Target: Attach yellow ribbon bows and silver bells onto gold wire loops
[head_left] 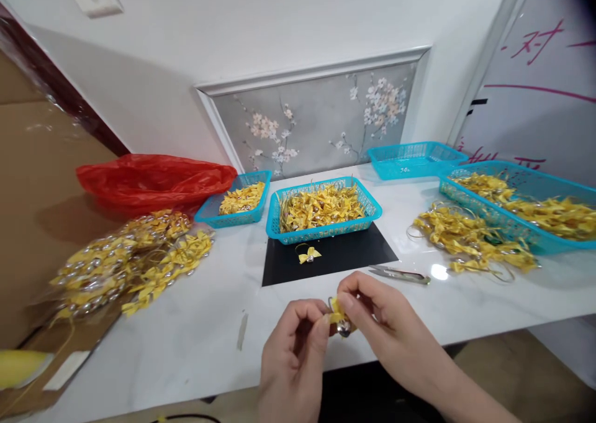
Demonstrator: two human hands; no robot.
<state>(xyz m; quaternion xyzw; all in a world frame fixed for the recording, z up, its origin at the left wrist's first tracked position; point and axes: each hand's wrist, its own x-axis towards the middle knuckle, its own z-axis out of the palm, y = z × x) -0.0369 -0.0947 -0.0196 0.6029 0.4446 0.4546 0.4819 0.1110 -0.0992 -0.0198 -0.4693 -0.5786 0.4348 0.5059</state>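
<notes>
Near the table's front edge, my left hand point(293, 342) and my right hand point(377, 314) meet, both pinched on one small yellow ribbon bow with a silver bell point(339, 320). A loop of thin cord shows at the bow's top. Beyond the hands lies a black mat point(354, 255) with a single finished yellow bow point(309, 254) on it. A small pair of metal snips point(399, 274) lies just right of the mat, close to my right hand.
A turquoise basket point(326, 230) full of yellow bows stands behind the mat; a smaller one point(212, 215) sits to its left. At right are a large basket point(526, 233), an empty one point(410, 162) and a loose bow pile point(470, 240). Bagged bows point(121, 261) and a red bag point(153, 177) lie left.
</notes>
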